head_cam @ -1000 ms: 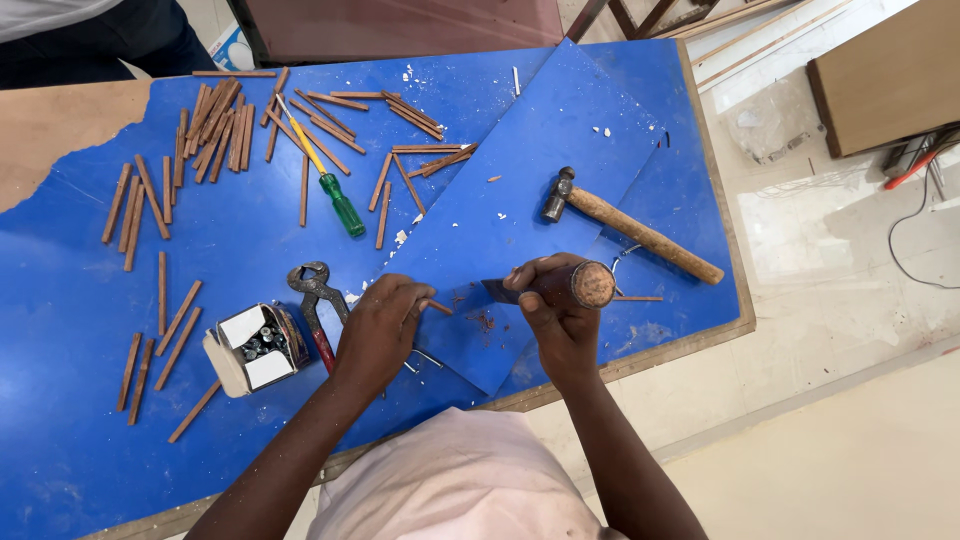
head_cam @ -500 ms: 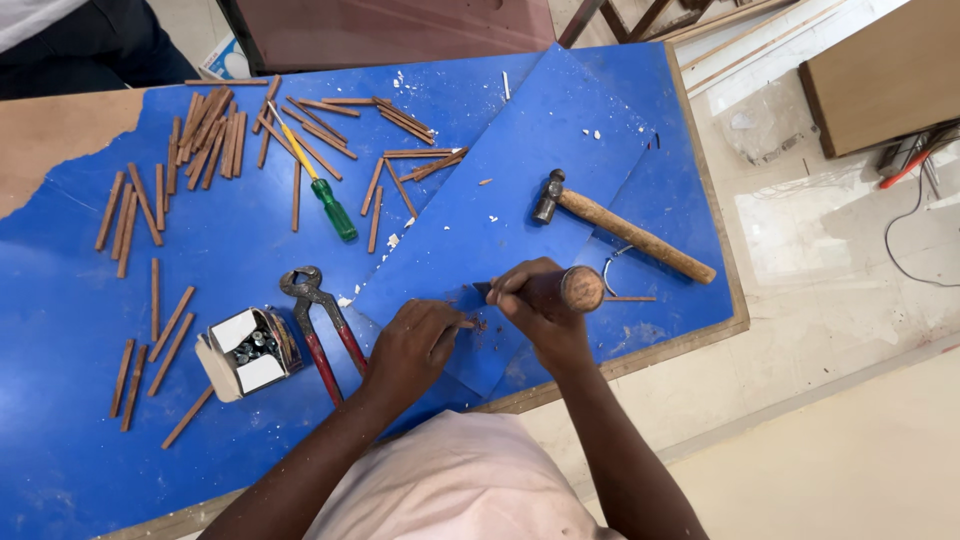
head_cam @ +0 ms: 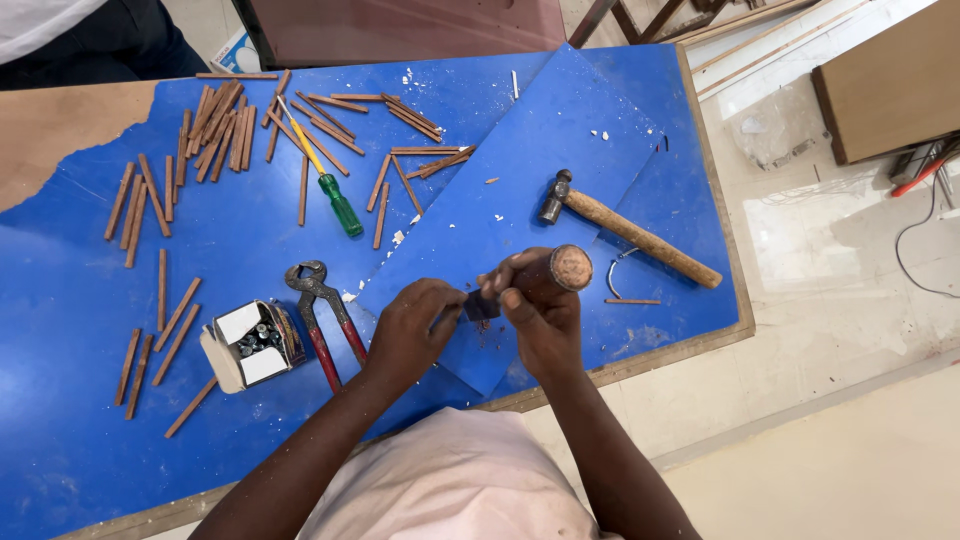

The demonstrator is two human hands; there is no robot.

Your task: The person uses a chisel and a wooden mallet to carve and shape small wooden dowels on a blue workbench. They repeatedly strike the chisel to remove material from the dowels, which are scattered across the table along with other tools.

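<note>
My right hand grips a tool with a round wooden handle, its dark metal end pointing down onto the blue sheet. My left hand sits right beside it, fingertips pinched on a small thin piece at the tool's tip; the piece itself is mostly hidden. Red-handled pincers lie just left of my left hand. A hammer with a wooden handle lies right of my hands.
Many short wooden sticks are scattered over the blue table top. A green-handled screwdriver lies among them. An open small box of nails sits at the left. Another person's dark clothing shows at the far edge. Floor and cables lie right.
My left hand has moved right, from beside the pincers to the tip of the tool in my right hand. The right hand has stayed about where it was.
</note>
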